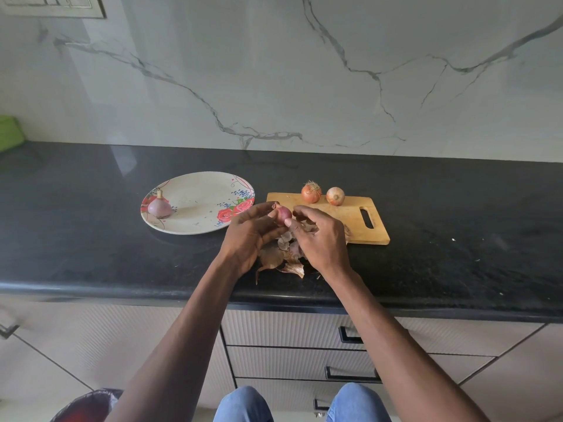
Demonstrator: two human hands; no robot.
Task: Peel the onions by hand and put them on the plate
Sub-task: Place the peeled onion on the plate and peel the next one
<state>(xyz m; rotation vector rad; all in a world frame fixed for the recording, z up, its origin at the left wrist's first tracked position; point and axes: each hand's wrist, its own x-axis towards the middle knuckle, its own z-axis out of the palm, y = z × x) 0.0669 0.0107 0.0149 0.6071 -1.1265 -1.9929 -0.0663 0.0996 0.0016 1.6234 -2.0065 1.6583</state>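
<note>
I see soft, even daylight; a pale glare streaks the black counter (122,159) at upper left; frame edges bow and blur slightly.

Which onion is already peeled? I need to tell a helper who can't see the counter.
On the black counter, left of the cutting board, lies a floral plate. The onion on its left side is it: purple and skinless, while the board's two are orange-skinned.

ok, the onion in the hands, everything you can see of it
The held onion is small, round and reddish-purple, smooth and glossy, so mostly peeled. A dry brown skin scrap sticks up at its top left. The left hand holds it from the left; the right hand touches its right side. It sits above the peel pile, beside the cutting board.
</note>
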